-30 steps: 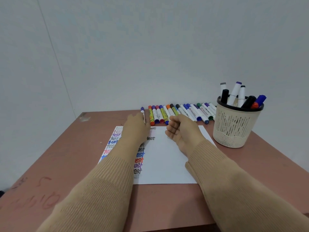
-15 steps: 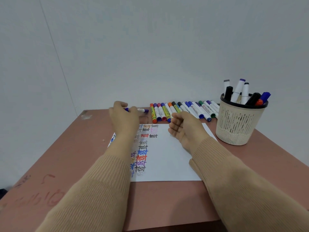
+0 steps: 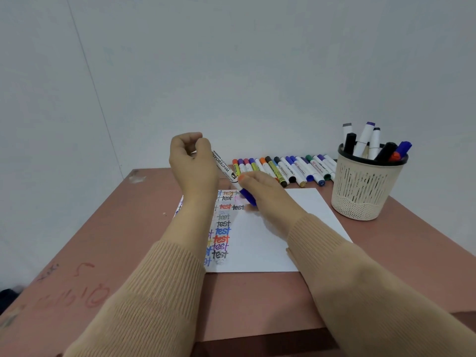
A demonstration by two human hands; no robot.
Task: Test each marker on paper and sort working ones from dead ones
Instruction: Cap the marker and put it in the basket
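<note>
1. Here your left hand (image 3: 193,166) is raised over the far left corner of the paper (image 3: 278,240), fingers curled round the upper end of a whiteboard marker (image 3: 224,167).
2. The marker slants down to the right, and your right hand (image 3: 268,197) grips its lower end, at the blue cap (image 3: 248,197), thumb on top (whether the cap is seated or coming loose cannot be told).
3. The capped end hangs just above the sheet's far edge, over the top rows of "test" words.
4. Those words fill columns along the paper's left side; the right part of the sheet is plain white, up to its right edge.
5. A row of markers (image 3: 291,168) lies side by side along the table's far edge against the wall (image 3: 231,73), just beyond the sheet and close behind your right hand.
6. The basket (image 3: 365,191) stands just beside the paper's far right corner, upright, with several standing markers (image 3: 364,137) sticking out of its rim.
7. The table (image 3: 128,228) shows a broad stretch of brown surface between the sheet's left edge and its own left edge, marked with red scribbles (image 3: 85,295) near you.
8. A narrower strip of tabletop runs between the paper's near edge and the table's front edge, crossed by both sleeves (image 3: 159,292).
</note>
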